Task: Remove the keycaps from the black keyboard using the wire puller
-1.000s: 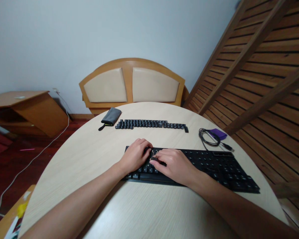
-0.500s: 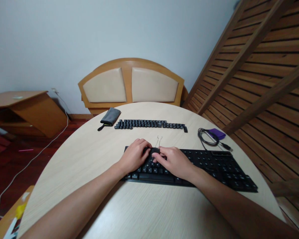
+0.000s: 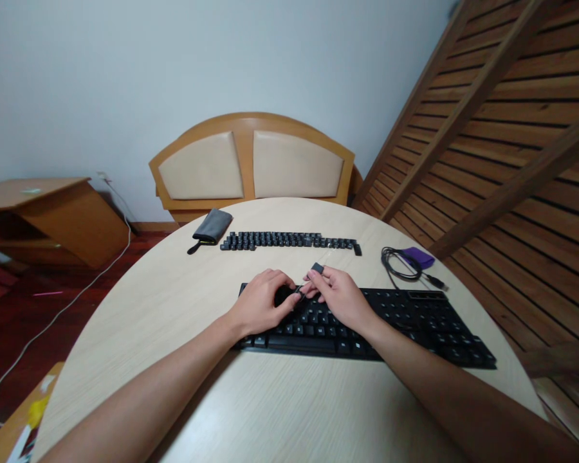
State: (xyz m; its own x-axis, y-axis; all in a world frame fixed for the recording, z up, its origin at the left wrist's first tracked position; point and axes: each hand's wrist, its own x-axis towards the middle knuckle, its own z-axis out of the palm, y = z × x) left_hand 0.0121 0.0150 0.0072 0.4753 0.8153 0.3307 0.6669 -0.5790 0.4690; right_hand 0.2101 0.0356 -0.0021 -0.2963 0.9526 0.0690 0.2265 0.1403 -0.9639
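Note:
A black keyboard (image 3: 415, 325) lies across the round table (image 3: 164, 302) in front of me. My left hand (image 3: 260, 305) rests curled on its left keys, fingertips pressing near the top rows. My right hand (image 3: 340, 297) hovers just above the keyboard beside it, fingers pinched on a small dark keycap (image 3: 317, 267) lifted clear of the board. A thin wire tool seen earlier is hidden now. Farther back, a long row of removed keycaps (image 3: 289, 241) lies on the table.
A grey pouch (image 3: 212, 227) sits at the left end of the keycap row. A coiled black cable (image 3: 400, 265) and a purple object (image 3: 419, 257) lie at the right. A padded chair back (image 3: 251, 166) stands behind the table; slatted wood leans at right.
My right hand has risen from the keys and now holds a keycap above the board. The wire tool visible half a second ago is out of sight. My left hand stays put.

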